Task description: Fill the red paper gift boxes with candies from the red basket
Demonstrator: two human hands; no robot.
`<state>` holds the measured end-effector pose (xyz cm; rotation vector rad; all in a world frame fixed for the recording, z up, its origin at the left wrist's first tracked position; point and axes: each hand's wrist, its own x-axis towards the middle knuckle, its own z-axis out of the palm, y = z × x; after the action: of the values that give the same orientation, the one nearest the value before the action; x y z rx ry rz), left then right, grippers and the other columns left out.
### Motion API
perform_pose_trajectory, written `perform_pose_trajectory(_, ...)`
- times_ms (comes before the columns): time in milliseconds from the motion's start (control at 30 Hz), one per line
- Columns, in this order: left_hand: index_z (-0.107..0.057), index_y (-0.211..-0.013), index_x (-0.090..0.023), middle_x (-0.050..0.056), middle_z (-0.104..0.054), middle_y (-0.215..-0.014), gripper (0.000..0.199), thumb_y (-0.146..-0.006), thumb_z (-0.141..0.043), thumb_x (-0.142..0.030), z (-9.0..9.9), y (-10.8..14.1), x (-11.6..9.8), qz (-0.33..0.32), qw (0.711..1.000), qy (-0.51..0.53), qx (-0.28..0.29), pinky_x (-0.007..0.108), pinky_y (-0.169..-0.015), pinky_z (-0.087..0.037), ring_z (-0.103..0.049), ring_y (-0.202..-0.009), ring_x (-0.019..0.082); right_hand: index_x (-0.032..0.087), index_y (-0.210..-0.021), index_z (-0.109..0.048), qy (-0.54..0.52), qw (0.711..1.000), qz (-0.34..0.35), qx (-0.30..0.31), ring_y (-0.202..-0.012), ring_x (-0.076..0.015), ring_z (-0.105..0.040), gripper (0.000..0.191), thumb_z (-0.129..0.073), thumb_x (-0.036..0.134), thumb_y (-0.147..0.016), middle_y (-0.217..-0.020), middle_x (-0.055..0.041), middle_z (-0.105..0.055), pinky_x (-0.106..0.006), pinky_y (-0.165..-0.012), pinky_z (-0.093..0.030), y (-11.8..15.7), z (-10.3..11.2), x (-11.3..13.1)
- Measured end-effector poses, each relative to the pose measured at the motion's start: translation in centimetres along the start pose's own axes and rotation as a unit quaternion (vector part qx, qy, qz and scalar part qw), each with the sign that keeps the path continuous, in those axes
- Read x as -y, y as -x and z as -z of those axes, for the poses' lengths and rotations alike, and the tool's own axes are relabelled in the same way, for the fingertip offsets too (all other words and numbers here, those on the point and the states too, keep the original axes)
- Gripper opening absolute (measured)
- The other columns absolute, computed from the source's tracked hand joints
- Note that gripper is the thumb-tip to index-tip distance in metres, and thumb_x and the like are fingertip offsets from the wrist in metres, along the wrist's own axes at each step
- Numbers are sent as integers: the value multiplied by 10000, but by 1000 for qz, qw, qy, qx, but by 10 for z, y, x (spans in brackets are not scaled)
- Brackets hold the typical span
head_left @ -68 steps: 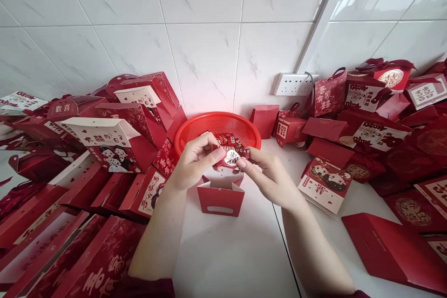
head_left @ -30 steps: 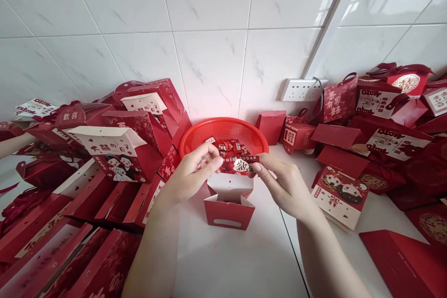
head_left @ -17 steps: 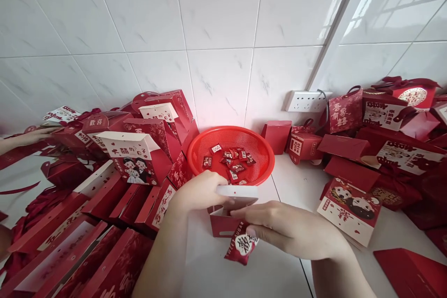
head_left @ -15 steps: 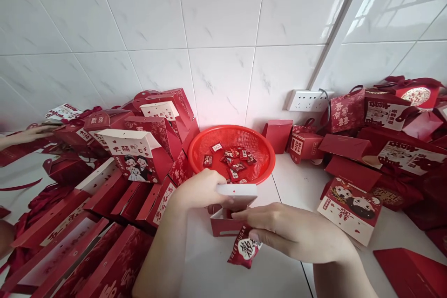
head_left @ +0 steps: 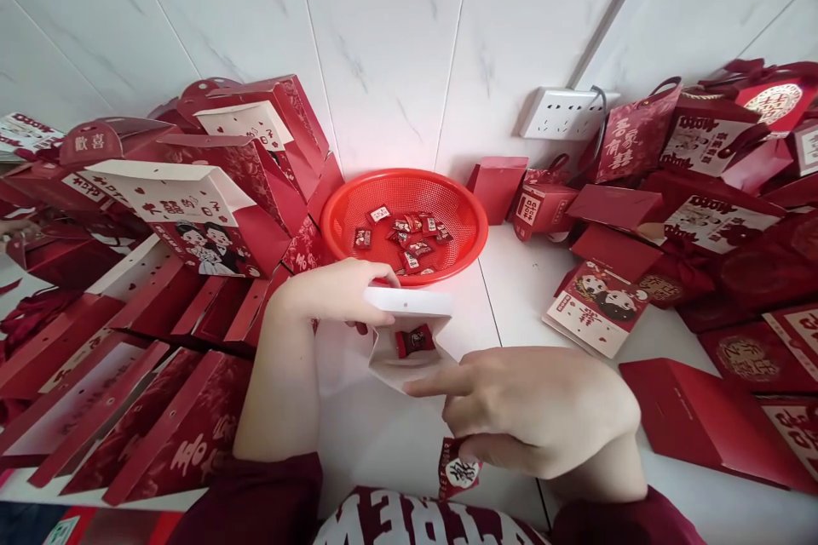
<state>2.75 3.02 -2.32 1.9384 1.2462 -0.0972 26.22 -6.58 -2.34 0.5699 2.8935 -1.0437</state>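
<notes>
My left hand [head_left: 338, 294] grips the left side of a small open box [head_left: 389, 353], whose white flap stands up at the back. Inside the box lies a dark red wrapped candy [head_left: 414, 341]. My right hand [head_left: 537, 409] has its index finger stretched to the box's front edge. Its thumb and curled fingers pinch a red candy packet [head_left: 458, 470] with a white label, below the box. Just behind the box, a red mesh basket [head_left: 469, 243] contains several small wrapped candies [head_left: 418, 249].
Red boxes [head_left: 198, 434] stand in rows on the left, with a couple-printed box [head_left: 208, 247] above them. More red boxes and bags [head_left: 642, 132] crowd the right side. A white power strip [head_left: 562, 113] is on the tiled wall.
The view has tilted down. The box now faces up with its inside and the candy showing. My right hand has moved down and right with the packet, its index finger now at the box's front edge.
</notes>
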Motion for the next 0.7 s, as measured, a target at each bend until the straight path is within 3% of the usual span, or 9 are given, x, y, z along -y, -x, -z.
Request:
perform_pose_trajectory(200,-631,-1163,-244,41,-718,-1053,538,-633,-710,-282,0,-1,0,-2,1000,-8,7,227,-566,-469,-694,-758,196,228,-868,-750,-12,999,11,-31,-952,-210,-702,177,-589,155,-875,-1353,-59,-613,-301,-772,-525,0,0,-4)
perform_pose_trajectory(367,-674,-1106,-257,18,-741,-982,419,-690,-665,-302,0,-2,-12,-21,998,-45,29,224,-607,-463,-693,-798,195,156,-905,-744,10,998,56,14,-1092,-249,-664,194,-560,219,-906,-1441,-126,-527,-310,-783,-532,-6,5,-8)
perform_pose_trajectory(533,-676,-1145,-273,2,-741,-1033,398,-754,-634,-337,1,-5,-13,-53,997,-42,33,227,-664,-478,-691,-859,198,169,-922,-745,17,999,34,2,-1068,-240,-676,186,-570,233,-912,-1476,-118,-490,-319,-817,-539,-6,6,-9)
perform_pose_trajectory(700,-707,-1104,-222,19,-754,-939,348,-802,-631,-377,1,-2,-10,-107,993,-36,27,233,-743,-484,-685,-899,212,170,-925,-748,22,999,29,-8,-1064,-237,-679,181,-575,222,-917,-1488,-105,-478,-321,-844,-541,-5,5,-8)
